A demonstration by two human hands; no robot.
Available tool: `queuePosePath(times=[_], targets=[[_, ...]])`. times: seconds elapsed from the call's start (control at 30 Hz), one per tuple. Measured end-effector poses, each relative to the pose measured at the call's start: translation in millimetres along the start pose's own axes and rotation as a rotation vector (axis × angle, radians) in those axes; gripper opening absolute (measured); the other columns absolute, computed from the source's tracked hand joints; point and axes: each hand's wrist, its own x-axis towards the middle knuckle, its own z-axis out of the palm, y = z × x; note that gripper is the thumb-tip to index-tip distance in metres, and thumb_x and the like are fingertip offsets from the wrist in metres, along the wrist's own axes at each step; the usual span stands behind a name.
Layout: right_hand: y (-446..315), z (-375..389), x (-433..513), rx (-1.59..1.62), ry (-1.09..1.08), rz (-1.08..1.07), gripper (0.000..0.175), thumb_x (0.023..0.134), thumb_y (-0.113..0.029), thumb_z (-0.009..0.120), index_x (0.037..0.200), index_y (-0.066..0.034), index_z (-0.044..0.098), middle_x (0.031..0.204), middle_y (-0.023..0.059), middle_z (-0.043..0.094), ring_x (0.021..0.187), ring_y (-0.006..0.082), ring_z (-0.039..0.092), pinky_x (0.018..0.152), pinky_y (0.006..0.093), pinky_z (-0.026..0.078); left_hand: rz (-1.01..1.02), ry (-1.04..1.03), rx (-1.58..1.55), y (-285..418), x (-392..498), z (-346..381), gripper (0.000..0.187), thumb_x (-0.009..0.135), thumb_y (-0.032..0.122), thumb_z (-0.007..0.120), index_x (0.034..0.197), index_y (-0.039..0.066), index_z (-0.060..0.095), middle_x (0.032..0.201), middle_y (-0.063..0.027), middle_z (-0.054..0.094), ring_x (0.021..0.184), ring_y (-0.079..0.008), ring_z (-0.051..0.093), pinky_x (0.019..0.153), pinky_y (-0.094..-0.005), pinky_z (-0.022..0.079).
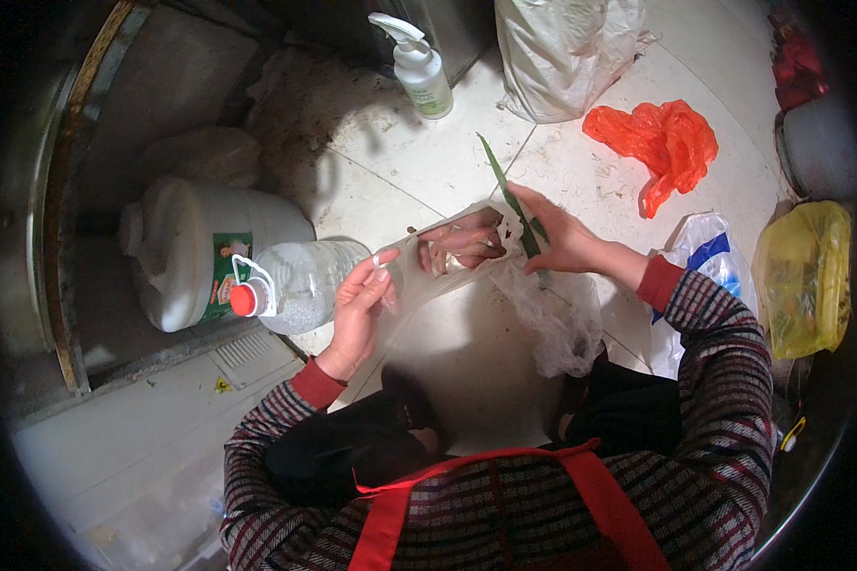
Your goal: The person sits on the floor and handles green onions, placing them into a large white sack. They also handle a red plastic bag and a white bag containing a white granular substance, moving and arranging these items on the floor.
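Observation:
My left hand pinches the edge of a thin clear plastic bag and draws it taut to the left. Inside the bag's mouth lie several reddish-brown, elongated pieces, which look like roots or tubers. At the bag's right side, my right hand is around a long, narrow green leaf, with index finger and thumb spread apart. The leaf's pointed tip extends up past the fingers. Loose, crumpled plastic hangs below that hand; its other fingers are partly hidden.
A large clear bottle with a red cap and a bulky whitish jug stand left. Ahead are a spray bottle and a white sack. Rightward lie a red plastic bag, a white-blue bag and a yellow bag.

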Motion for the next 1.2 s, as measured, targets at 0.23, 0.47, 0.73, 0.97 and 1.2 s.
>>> queuePosePath(times=[0.23,0.47,0.73,0.97,1.2], targets=[[26,57,4,0.104,0.023,0.158,0.105,0.071,-0.035,0.087,0.154,-0.0017,0.031,0.146,0.0246,0.047,0.134,0.0344,0.050,0.112,0.0430,0.041,0.007,-0.003,0.048,-1,-4,0,0.034,0.103,0.018,0.058,0.133,0.004,0.062,0.072,-0.0009,0.059,0.063,-0.0112,0.055,0.063,-0.0257,0.047],[56,69,-11,0.213,0.038,0.313,0.058,0.081,-0.029,0.079,0.132,-0.0075,0.063,0.128,0.0166,0.063,0.117,0.0332,0.061,0.099,0.0419,0.048,0.014,-0.172,0.179,-3,-14,2,0.034,0.101,0.015,0.061,0.132,0.002,0.063,0.073,-0.0025,0.064,0.066,-0.0113,0.060,0.065,-0.0263,0.049],[38,60,-4,0.077,0.089,0.104,0.081,0.079,-0.030,0.081,0.148,-0.0066,0.045,0.145,0.0175,0.051,0.135,0.0356,0.047,0.113,0.0431,0.039,0.009,-0.204,0.191,-1,-19,8,0.035,0.101,0.013,0.060,0.134,0.002,0.061,0.073,-0.0024,0.064,0.068,-0.0117,0.062,0.069,-0.0268,0.050],[47,74,32,-0.113,0.086,-0.201,0.060,0.084,-0.025,0.077,0.137,-0.0036,0.058,0.145,0.0169,0.054,0.137,0.0347,0.048,0.115,0.0427,0.037,0.129,-0.136,0.153,-21,-4,-15,0.049,0.099,0.019,0.064,0.144,0.004,0.050,0.112,-0.0093,0.067,0.107,-0.0179,0.062,0.100,-0.0352,0.046],[52,90,39,0.478,0.115,0.420,0.032,0.094,-0.014,0.064,0.120,0.0032,0.067,0.113,0.0126,0.073,0.104,0.0224,0.067,0.093,0.0344,0.051,-0.080,-0.054,0.395,-70,4,-23,0.124,0.079,0.027,0.087,0.160,0.006,-0.005,0.160,-0.0176,0.026,0.146,-0.0297,0.035,0.121,-0.0472,0.028]])
